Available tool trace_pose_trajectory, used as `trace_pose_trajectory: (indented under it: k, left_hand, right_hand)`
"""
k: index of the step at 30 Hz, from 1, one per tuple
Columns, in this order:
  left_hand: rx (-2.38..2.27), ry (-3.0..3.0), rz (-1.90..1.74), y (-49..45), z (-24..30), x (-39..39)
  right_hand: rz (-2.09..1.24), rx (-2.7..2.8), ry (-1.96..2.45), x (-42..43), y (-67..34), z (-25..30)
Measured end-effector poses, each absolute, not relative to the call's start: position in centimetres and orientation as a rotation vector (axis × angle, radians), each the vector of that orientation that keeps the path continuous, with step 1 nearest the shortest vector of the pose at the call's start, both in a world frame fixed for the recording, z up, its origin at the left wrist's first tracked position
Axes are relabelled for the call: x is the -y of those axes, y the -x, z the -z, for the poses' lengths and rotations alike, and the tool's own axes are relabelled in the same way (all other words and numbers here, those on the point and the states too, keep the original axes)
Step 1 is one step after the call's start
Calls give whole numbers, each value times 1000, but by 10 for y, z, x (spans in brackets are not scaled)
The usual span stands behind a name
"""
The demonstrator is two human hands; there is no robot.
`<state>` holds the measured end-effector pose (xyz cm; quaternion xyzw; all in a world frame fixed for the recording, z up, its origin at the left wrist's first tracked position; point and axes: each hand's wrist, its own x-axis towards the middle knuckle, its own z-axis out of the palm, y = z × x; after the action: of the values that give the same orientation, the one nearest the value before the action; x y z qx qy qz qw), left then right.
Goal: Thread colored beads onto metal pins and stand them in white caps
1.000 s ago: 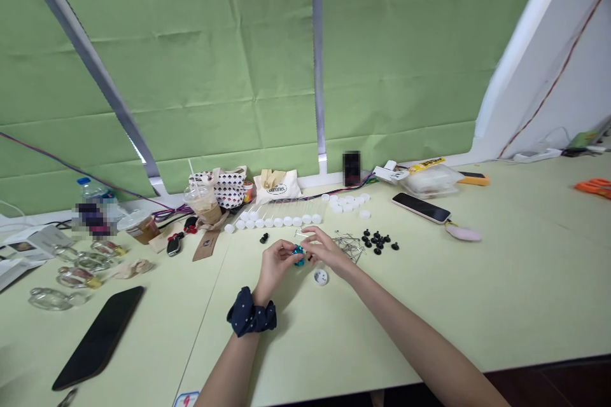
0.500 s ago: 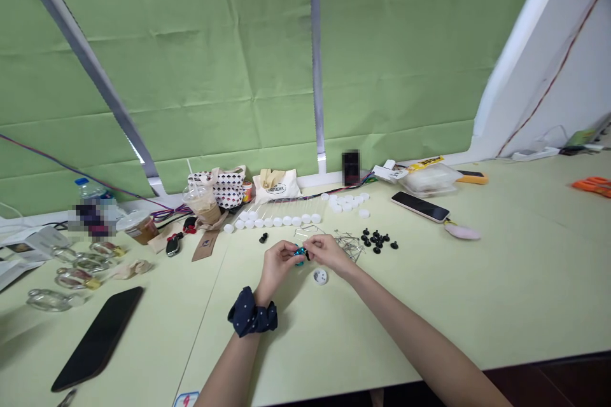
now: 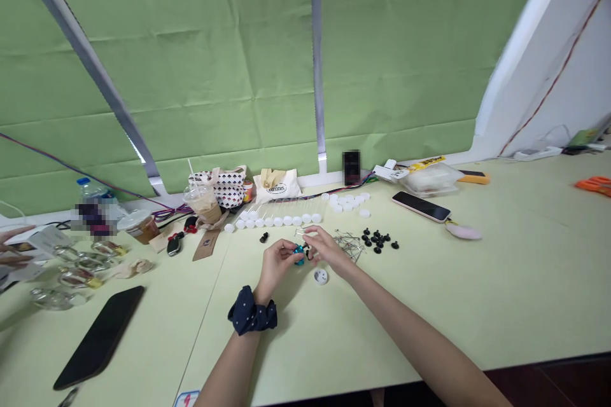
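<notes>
My left hand [image 3: 274, 262] and my right hand [image 3: 326, 248] meet over the pale green table [image 3: 477, 305], both pinching a small blue part [image 3: 298, 254] between their fingertips. A dark dotted scrunchie [image 3: 252, 318] sits on my left wrist. A white cap [image 3: 321, 276] lies just below my right hand. A heap of thin metal wires [image 3: 349, 243] and several small black parts [image 3: 378, 241] lie to the right of my right hand. A single black part [image 3: 263, 238] rests above my left hand.
A row of white caps [image 3: 277, 221] runs behind the hands. A black phone [image 3: 99, 337] lies at the front left, another phone [image 3: 421, 206] at the back right. Glass bottles [image 3: 71, 278], drink cups [image 3: 203, 202] and bags line the left and back. Another person's hand [image 3: 12, 247] shows at the far left edge.
My right hand's fingers have shifted slightly on the blue part. Another person's hand has come into view at the far left edge.
</notes>
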<state>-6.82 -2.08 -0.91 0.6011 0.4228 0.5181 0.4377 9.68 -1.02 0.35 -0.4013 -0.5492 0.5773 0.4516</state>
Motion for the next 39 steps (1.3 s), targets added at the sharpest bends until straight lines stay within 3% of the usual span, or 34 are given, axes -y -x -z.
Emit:
trace_pose_trajectory:
  k: [7, 12, 17, 22, 26, 39]
  left_hand:
    - [-1037, -1474, -1291, 68, 7, 21]
    - [-1039, -1495, -1264, 67, 7, 21]
    - [-1062, -1471, -1284, 67, 6, 22]
    - [-1065, -1500, -1278, 67, 5, 23]
    - [-1072, -1501, -1297, 68, 6, 22]
    - [-1047, -1501, -1278, 68, 6, 23]
  right_hand:
    - [-1337, 1436, 912, 11, -95, -4]
    - [-1451, 1396, 1124, 11, -94, -5]
    - [-1312, 1393, 897, 12, -94, -4]
    - [-1481, 1361, 1060, 12, -94, -5]
    - [-1343, 1343, 908, 12, -93, -6]
    - [-1539, 1358, 1001, 15, -90, -4]
